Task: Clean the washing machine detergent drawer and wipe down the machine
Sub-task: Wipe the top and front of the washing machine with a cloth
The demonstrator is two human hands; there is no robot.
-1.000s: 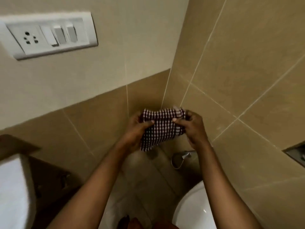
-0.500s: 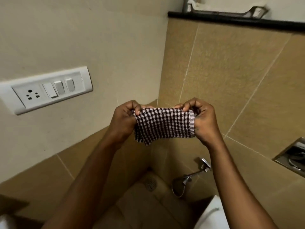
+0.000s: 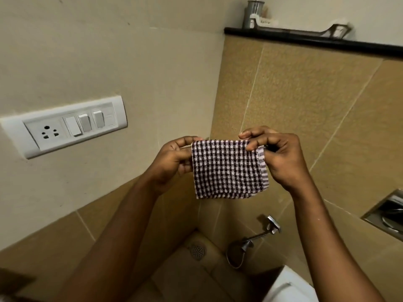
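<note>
The cloth (image 3: 229, 171) hangs spread between the two hands: the left hand (image 3: 172, 162) pinches its upper left corner and the right hand (image 3: 281, 160) pinches the upper right edge, with the fingers curled over it. It looks light, soft and limp, perhaps folded double, though this is not clear, so I would hold it at the top corners or bunch it in one palm. A tap (image 3: 261, 234) is below the right hand.

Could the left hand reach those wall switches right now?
Probably yes: only bare wall lies between the left hand and the switch panel. It pinches a corner of the checked cloth, though, so it would let go or carry that along.
</note>
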